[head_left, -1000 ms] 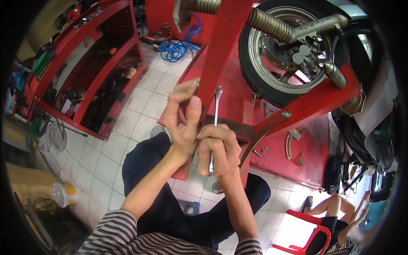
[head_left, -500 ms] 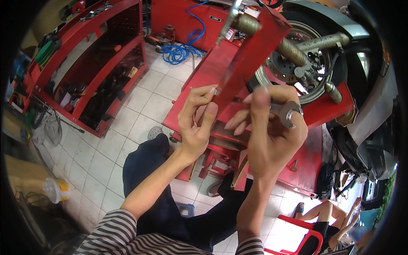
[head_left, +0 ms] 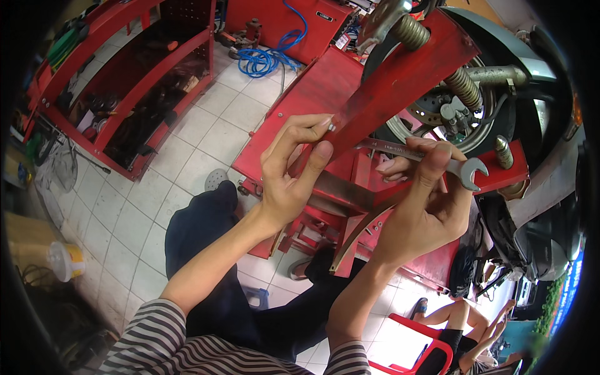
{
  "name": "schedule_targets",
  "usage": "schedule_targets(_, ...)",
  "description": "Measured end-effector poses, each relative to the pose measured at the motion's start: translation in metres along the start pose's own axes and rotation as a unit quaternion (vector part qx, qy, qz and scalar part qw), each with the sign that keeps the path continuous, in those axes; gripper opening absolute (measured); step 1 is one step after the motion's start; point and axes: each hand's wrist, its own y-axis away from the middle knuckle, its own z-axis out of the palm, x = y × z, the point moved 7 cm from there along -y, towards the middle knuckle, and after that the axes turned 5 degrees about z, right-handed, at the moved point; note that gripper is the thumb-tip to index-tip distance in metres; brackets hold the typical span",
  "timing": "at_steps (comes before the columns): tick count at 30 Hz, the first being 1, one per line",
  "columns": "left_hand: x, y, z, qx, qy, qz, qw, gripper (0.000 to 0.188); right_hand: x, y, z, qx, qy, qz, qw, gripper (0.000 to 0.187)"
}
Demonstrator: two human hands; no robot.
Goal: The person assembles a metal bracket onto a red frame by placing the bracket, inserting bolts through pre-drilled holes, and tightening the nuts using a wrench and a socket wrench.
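My left hand point(head_left: 292, 167) is at the side of a slanting red steel beam point(head_left: 400, 81), fingers curled. Its index fingertip touches a small bright bolt point(head_left: 332, 127) on the beam, and the thumb lies just below. My right hand point(head_left: 425, 203) grips a silver combination wrench point(head_left: 400, 149) between thumb and fingers. The wrench's open jaw point(head_left: 473, 174) sticks out to the right past the thumb. Its other end points left toward the beam, where I cannot make out whether it touches anything.
A motorcycle wheel point(head_left: 484, 128) stands behind the beam, with a threaded clamp screw point(head_left: 410, 32) above. A red shelf cart point(head_left: 125, 100) is at the left, a blue hose point(head_left: 265, 61) on the tiled floor. Another person point(head_left: 459, 315) sits by a red chair point(head_left: 409, 325) at lower right.
My right hand has shifted right, and the wrench's shank now shows, pointing toward the beam. My left hand stays at the bolt on the beam. The whole view has swung slightly.
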Motion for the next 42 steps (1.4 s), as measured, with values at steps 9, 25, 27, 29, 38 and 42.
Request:
schedule_targets(9,-0.001,0.000,0.001,-0.008,-0.002,-0.007,1.000,0.019,0.026,-0.006,-0.027,0.027,-0.059,-0.004,0.998,0.023)
schedule_targets(25,-0.004,0.008,0.003,0.002,0.006,-0.017,1.000,0.022,0.033,0.083,-0.004,-0.087,0.025,-0.253,0.963,0.018)
schedule_targets(27,-0.005,0.007,0.002,-0.003,-0.006,-0.001,1.000,0.022,0.032,0.084,0.000,-0.111,0.030,-0.281,0.953,0.017)
schedule_targets(29,-0.005,0.007,0.002,0.001,0.002,-0.007,1.000,0.022,0.033,0.087,0.002,-0.123,0.034,-0.317,0.940,0.015)
schedule_targets(38,-0.003,0.004,0.001,0.008,-0.044,0.028,0.999,0.021,0.030,0.086,0.009,-0.216,0.043,-0.307,0.926,0.010)
schedule_targets(42,0.000,0.003,0.002,0.008,-0.045,0.031,0.998,0.020,0.027,0.083,0.007,-0.212,0.064,-0.313,0.923,0.017)
